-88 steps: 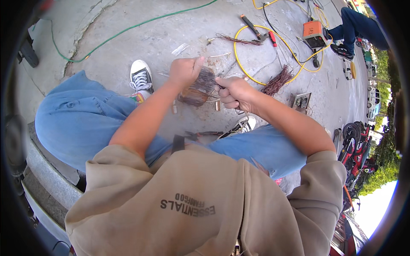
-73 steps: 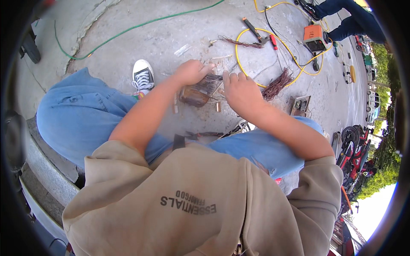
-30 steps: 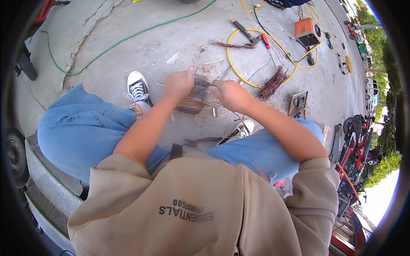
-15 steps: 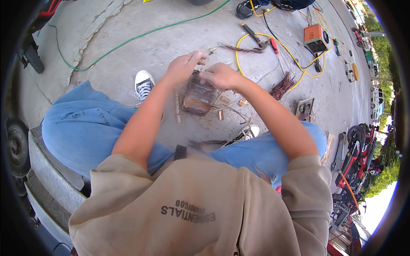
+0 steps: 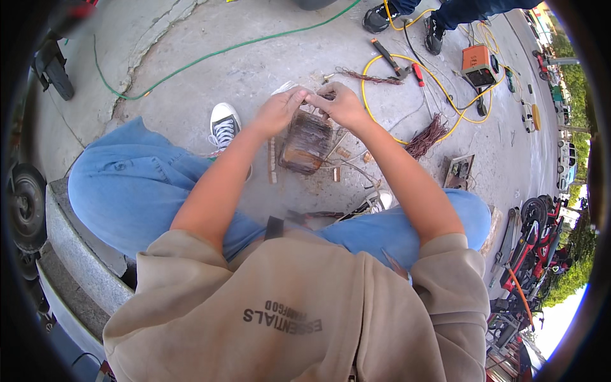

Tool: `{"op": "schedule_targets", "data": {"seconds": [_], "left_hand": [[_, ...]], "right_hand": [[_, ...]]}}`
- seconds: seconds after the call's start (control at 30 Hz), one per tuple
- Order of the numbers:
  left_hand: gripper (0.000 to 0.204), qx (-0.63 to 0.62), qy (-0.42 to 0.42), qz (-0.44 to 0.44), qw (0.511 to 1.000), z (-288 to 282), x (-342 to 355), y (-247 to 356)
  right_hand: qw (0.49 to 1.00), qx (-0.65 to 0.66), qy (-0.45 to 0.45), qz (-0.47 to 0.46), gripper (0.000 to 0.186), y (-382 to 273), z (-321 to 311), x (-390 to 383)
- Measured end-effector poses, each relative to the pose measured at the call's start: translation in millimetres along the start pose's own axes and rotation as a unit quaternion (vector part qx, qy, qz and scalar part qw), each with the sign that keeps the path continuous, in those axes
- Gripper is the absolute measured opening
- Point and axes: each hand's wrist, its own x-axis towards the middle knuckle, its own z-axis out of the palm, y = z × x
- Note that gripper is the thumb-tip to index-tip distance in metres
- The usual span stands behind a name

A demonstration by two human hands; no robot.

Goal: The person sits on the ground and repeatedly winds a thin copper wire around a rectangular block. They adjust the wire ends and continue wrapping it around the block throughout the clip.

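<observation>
A blocky brown coil of wound wire (image 5: 307,143), worn and dusty, stands on the concrete between my feet. My left hand (image 5: 281,112) is at its far end, fingers pressed together and meeting those of the other hand. My right hand (image 5: 344,107) pinches there too, with dark brown wire showing among its curled fingers. What the left fingertips hold is hidden. Small wooden pieces (image 5: 344,153) and a pale strip (image 5: 272,160) lie beside the coil. Thin leads run from its right side toward my right shoe (image 5: 382,201).
Bundles of reddish wire (image 5: 422,137), a hammer (image 5: 387,57) and a red-handled screwdriver (image 5: 417,75) lie to the right by a yellow cable (image 5: 369,105). An orange machine (image 5: 480,65) sits beyond. Another person's shoes (image 5: 377,20) are at the top. A green hose (image 5: 210,63) crosses the far floor.
My hands have drawn together at the coil's far end, the left fingers now meeting the right. The whole view has shifted slightly, and more of the other person's legs shows.
</observation>
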Motion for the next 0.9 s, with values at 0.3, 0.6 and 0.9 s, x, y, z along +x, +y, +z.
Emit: {"op": "schedule_targets", "data": {"seconds": [0.3,0.6,0.9], "left_hand": [[0.025,-0.316,0.379,-0.281,0.823,-31.0,-1.1,-61.7],[0.011,-0.438,0.333,-0.245,0.798,-29.5,-4.9,-108.6],[0.06,-0.207,0.021,-0.42,0.883,-48.5,-19.8,-65.8]], "right_hand": [[0.989,0.032,0.048,0.136,0.039,75.5,-20.3,-7.4],[0.975,0.094,-0.014,0.199,0.024,138.4,0.3,-26.4],[0.979,0.119,-0.101,0.129,0.036,153.7,13.3,-23.7]]}}
